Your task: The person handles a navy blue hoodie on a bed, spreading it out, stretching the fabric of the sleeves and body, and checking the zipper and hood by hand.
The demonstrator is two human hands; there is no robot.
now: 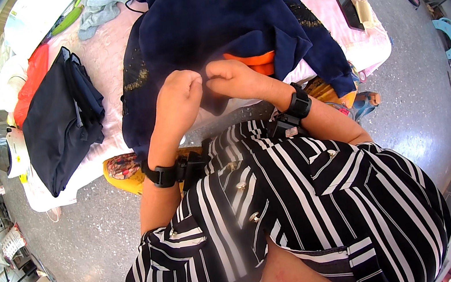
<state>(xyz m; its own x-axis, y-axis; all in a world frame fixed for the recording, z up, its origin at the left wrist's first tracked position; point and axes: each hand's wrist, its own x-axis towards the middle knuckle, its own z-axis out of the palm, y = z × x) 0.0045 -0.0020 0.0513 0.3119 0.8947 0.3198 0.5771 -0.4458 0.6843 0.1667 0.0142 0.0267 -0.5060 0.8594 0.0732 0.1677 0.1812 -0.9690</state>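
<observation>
Navy sweatshirt (208, 24) lies beneath and beyond the left grip (180, 96) and right grip (232, 78), both curled inward, any pinch on cloth indeterminable; garment arranging appears in hand, and the next move likely calls for even tension.

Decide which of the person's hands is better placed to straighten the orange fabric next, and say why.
Probably the right hand: it is beside the orange fabric; the left hand is farther away.
</observation>
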